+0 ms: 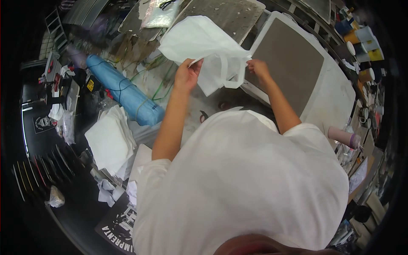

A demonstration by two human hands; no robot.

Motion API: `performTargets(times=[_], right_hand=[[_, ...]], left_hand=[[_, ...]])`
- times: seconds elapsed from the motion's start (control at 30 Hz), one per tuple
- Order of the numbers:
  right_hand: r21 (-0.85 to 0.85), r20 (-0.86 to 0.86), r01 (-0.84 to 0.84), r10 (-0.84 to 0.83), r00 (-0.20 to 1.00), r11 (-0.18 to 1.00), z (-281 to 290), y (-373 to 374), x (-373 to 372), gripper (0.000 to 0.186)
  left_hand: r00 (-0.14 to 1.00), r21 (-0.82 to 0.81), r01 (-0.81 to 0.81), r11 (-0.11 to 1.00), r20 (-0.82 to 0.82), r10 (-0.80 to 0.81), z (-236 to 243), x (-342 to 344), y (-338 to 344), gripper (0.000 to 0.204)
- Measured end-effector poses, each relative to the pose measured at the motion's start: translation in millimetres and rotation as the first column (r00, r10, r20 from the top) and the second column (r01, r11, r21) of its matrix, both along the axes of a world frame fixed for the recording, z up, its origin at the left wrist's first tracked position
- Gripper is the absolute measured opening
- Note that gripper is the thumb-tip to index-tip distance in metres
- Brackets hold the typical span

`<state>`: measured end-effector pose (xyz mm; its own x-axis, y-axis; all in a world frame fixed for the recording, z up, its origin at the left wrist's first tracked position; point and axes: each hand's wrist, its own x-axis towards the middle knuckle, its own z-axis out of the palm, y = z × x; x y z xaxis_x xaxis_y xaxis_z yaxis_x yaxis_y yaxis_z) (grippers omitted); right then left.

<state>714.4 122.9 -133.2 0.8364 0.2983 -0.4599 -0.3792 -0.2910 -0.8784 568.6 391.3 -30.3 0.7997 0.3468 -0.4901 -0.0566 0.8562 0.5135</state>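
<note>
Bag (193, 40) of thin white material, with a looped handle (224, 66), is held up in front of the body, partly over grey boards (238, 19); whether these are touched by it cannot be told. Its edge is pinched by the left hand (188, 76), and its right-hand corner is gripped by the right hand (258, 69); the two hands are set well apart. To the right, a brown-grey panel (289, 55) is framed by a pale rounded border (329, 95). On the far boards a clear plastic package (158, 16) is laid. At the left, a long blue roll (121, 89) is bound with dark cord, and near its closer end white sheets (110, 138) are stacked. Farther left, a dark surface (80, 204) is seen, with a ladder (55, 29) beyond. Along the right side, tubs (369, 42) are crowded together, and a pink cylinder (338, 135) is placed nearer the body.
</note>
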Motion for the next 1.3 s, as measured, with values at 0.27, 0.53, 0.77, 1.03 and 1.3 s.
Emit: performTargets(times=[0.27,0.53,0.77,1.03,1.3], right_hand=[[-0.645,0.57,-0.167,0.616,0.544,0.745,-22,65,-21,0.051],[-0.635,0.256,-0.33,0.593,0.763,0.699,-9,78,1,0.035],[-0.484,0.485,-0.473,0.675,0.555,0.736,13,-9,-28,0.023],[-0.791,0.264,-0.316,0.758,0.597,0.524,21,-25,-51,0.027],[-0.694,0.37,-0.258,0.64,0.673,0.672,-12,48,-28,0.072]], left_hand=[[0.994,-0.079,0.109,0.991,0.037,-0.106,-23,-4,28,0.03],[0.968,-0.133,0.248,0.96,0.062,-0.242,-26,0,47,0.029],[0.857,-0.149,0.485,0.862,-0.115,-0.502,-77,-48,25,0.021],[0.553,0.034,0.687,0.726,-0.672,-0.493,-173,-71,9,0.028],[0.632,0.214,0.717,0.663,-0.601,-0.49,-249,-81,3,0.038]])
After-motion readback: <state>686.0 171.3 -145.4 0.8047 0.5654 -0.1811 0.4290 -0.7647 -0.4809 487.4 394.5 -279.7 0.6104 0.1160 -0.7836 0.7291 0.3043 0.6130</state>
